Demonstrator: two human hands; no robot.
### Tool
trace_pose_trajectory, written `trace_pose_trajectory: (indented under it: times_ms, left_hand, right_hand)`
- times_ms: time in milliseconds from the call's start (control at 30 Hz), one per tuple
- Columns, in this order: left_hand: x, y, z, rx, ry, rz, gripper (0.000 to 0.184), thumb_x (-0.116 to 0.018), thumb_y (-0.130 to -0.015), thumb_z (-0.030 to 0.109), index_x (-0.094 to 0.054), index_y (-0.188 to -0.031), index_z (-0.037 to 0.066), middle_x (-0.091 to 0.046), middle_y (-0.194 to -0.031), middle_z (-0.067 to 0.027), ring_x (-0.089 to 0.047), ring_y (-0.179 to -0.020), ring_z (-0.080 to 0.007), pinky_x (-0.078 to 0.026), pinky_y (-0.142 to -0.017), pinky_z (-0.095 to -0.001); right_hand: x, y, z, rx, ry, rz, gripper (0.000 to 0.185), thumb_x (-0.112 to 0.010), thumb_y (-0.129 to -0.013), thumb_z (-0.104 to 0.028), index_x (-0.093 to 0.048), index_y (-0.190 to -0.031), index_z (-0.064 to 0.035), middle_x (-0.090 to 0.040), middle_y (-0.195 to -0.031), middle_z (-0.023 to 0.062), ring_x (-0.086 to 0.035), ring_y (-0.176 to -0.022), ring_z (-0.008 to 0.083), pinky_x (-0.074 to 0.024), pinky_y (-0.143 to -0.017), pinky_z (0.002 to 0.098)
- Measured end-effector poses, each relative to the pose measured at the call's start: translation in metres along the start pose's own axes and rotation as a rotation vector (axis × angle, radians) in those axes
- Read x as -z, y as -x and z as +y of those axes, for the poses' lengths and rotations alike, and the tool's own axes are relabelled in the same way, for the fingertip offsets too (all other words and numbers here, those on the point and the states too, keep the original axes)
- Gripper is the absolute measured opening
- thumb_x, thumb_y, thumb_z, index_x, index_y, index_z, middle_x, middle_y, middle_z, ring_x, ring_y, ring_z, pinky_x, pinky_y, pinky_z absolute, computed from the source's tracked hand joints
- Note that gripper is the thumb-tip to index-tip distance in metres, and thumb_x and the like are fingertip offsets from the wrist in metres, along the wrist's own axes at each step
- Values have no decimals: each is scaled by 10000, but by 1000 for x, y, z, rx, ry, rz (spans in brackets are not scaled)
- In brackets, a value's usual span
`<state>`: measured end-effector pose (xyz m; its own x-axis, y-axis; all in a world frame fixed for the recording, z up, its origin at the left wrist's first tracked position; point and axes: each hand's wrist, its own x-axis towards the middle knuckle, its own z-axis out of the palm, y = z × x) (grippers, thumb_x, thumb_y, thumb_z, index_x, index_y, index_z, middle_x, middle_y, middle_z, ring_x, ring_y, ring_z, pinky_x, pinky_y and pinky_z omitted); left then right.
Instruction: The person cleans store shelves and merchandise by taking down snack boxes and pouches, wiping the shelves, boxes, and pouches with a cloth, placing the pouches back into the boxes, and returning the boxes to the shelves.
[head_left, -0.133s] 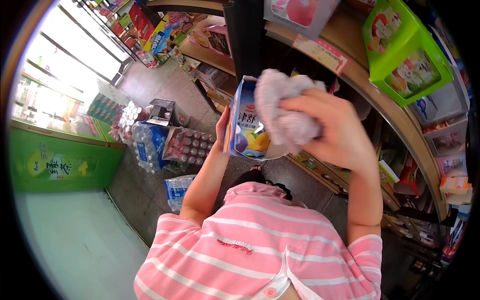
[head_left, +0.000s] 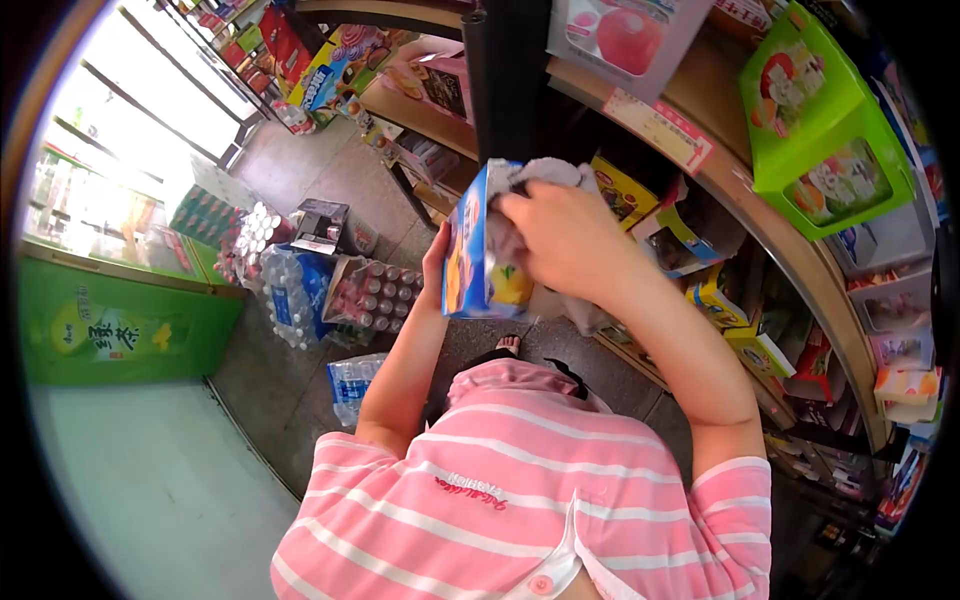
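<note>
A blue cardboard box (head_left: pixel 465 255) with fruit pictures on it is held up in front of the shelves. My left hand (head_left: pixel 434 268) grips its left side, the fingers mostly hidden behind the box. Bunched in my right hand (head_left: pixel 565 240) is a pale grey-pink cloth (head_left: pixel 555 172), pressed against the box's right-hand face near its upper part. Part of the cloth hangs below the hand. My right fingertips are partly lost in the cloth's folds.
Curved shelving on the right carries a green carton (head_left: pixel 825 120), a white box with a pink fruit picture (head_left: pixel 625 40) and several yellow boxes. On the floor at left stand shrink-wrapped bottles (head_left: pixel 375 293) and a water pack (head_left: pixel 355 385). A green cooler (head_left: pixel 130 320) is at far left.
My right hand has moved left and onto the box with the cloth, covering more of its face. The box has turned slightly, showing more of its left side.
</note>
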<state>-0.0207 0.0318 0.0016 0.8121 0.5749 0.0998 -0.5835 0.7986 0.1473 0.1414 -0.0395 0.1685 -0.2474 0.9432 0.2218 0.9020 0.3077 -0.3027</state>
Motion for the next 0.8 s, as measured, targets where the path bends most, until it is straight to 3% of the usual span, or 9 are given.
trace_pose_trajectory:
  times_ms: [67,133,267,433,467,500,567,733,800]
  left_hand:
    - [13,0,-8,-57,-149,45,575,-325,-927,428,-277,-1366,61,-423,-1313,-179,-455,-1178,-325,-357,-996,-483]
    - [16,6,-4,-73,-125,71,547,-313,-931,424,-332,-1333,53,-451,-1282,-187,-473,-1154,-332,-367,-986,-483]
    - [20,0,-2,-61,-23,-25,535,-340,-929,420,-391,-1290,30,-526,-1204,-177,-548,-1068,-299,-443,-911,-430]
    - [20,0,-3,-122,-90,30,574,-390,-908,449,-384,-1287,18,-519,-1220,-168,-572,-1036,-277,-481,-855,-378]
    - [16,2,-4,-82,44,-63,572,-389,-910,445,-385,-1284,11,-525,-1208,-177,-584,-1015,-281,-487,-852,-379]
    - [26,5,-4,-197,-53,161,567,-380,-915,433,-384,-1282,1,-539,-1185,-184,-587,-1010,-280,-484,-866,-387]
    - [22,11,-13,-253,-245,315,552,-365,-924,417,-390,-1274,-8,-547,-1172,-185,-586,-1014,-271,-474,-891,-392]
    - [20,8,-37,-303,-191,344,561,-362,-920,427,-393,-1273,-9,-538,-1182,-194,-576,-1031,-289,-452,-917,-419]
    - [14,10,-51,-335,-164,300,576,-360,-917,440,-389,-1276,-9,-527,-1193,-202,-566,-1043,-304,-443,-924,-432]
  right_hand:
    - [-25,-10,7,-80,158,-34,323,-661,-656,-153,-605,-961,-62,-578,-833,148,-603,-783,296,-476,-661,413]
    - [-40,-18,7,-105,67,-49,348,-613,-661,-84,-574,-1004,-37,-559,-960,203,-596,-789,373,-487,-711,411]
    - [-54,-21,27,-48,43,-164,348,-647,-654,-133,-580,-974,-15,-596,-865,210,-613,-747,335,-488,-666,437]
    - [-75,-27,57,289,-301,-240,498,-625,-643,-122,-491,-1106,3,-616,-794,209,-598,-816,357,-484,-694,419]
    - [-74,-30,55,114,-391,-348,465,-618,-666,-130,-498,-1091,15,-618,-853,225,-589,-867,383,-480,-730,422]
    - [-68,-28,56,128,-395,-355,465,-618,-666,-130,-498,-1091,15,-618,-853,225,-589,-867,383,-480,-730,422]
    - [-50,-24,55,110,-696,-378,466,-631,-686,-160,-490,-1090,26,-611,-878,248,-588,-881,386,-478,-758,407]
    - [20,0,61,132,-714,-409,425,-652,-697,-118,-518,-1088,-19,-599,-1000,189,-588,-949,319,-453,-811,346]
    - [44,18,61,70,-623,-219,420,-641,-654,-79,-523,-1053,-19,-591,-979,183,-583,-945,321,-449,-812,335]
